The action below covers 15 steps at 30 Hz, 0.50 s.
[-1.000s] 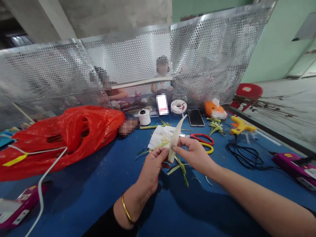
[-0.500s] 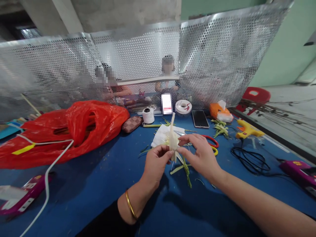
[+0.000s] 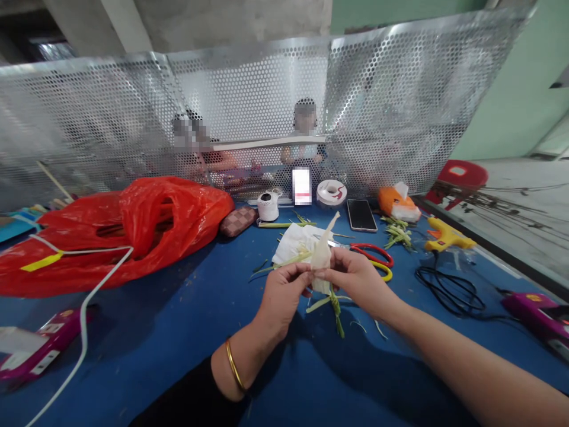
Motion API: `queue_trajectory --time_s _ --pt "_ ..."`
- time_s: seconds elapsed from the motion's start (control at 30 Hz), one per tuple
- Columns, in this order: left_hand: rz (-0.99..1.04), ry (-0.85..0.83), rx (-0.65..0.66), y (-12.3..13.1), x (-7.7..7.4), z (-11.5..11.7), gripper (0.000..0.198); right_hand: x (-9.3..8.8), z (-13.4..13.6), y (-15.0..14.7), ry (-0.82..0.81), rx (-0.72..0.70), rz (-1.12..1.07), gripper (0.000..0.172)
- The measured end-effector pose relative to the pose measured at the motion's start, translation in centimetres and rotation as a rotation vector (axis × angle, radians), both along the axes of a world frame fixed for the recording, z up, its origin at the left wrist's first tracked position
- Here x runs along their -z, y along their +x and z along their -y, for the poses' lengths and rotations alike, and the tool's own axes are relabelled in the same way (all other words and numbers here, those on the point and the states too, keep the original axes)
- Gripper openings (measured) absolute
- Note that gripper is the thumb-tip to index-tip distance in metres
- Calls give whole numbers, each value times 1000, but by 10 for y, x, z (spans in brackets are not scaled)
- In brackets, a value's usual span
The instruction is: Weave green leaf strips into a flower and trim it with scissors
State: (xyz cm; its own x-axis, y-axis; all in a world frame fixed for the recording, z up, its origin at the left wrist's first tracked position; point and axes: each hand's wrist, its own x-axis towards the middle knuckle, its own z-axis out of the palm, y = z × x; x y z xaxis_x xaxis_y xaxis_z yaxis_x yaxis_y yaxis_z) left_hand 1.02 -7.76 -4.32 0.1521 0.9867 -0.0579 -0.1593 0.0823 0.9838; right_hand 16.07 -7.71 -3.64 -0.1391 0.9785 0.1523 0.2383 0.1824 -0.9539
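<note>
Red bag [image 3: 133, 231]: lies crumpled on the blue table [image 3: 178, 344], well left of the hands, as it did half a second ago.
Left hand [image 3: 284, 293]: thumb and fingers pinch the lower left edge of the pale leaf [image 3: 323, 252], about where they were before.
Pale leaf: held above the table between both hands. Half a second ago it stood edge-on, pointing straight up; now its broad face shows and its tip leans right.
Right hand [image 3: 355, 277]: fingertips clamp the leaf's right edge. They were spread looser before; the two hands now nearly touch.
Green stems [image 3: 335, 308]: on the table just under the hands.
Scissors [image 3: 376, 256]: red-handled, just beyond the right hand, unmoved.
Glue gun [image 3: 444, 237]: yellow, far right.
</note>
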Motion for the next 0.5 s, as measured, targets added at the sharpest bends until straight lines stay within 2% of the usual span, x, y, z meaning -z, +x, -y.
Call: queue_trajectory --time_s 0.1,0.3,0.5 --pt "23 -31 0 -1 1 -2 25 -2 -1 1 -47 4 -79 17" --pt "33 -54 -22 0 3 -2 23 1 -1 -1 -4 15 -48 5" --pt "8 -47 -74 0 4 -1 21 1 1 -3 -40 -8 -141 13"
